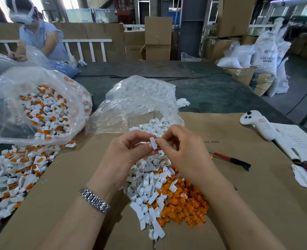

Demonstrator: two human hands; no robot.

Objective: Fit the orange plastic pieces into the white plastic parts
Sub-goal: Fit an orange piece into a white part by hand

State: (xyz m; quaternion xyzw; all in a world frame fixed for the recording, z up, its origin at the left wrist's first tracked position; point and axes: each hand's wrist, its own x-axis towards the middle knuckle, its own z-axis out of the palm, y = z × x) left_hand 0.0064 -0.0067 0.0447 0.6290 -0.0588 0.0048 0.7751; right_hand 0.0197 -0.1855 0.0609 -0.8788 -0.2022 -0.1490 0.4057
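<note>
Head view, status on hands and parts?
Left hand and right hand both pinch one white part. Orange pieces loose below. Nothing in the way.

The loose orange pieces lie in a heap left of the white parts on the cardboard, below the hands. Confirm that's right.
Not right. The head view shows the loose orange pieces heaped to the right of the white parts, not left. The rest holds: both heaps lie on the cardboard, below the hands.

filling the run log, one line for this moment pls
step: fitting | left hand: holds white part | right hand: pinches same part | orange piece: not visible in grip
</note>
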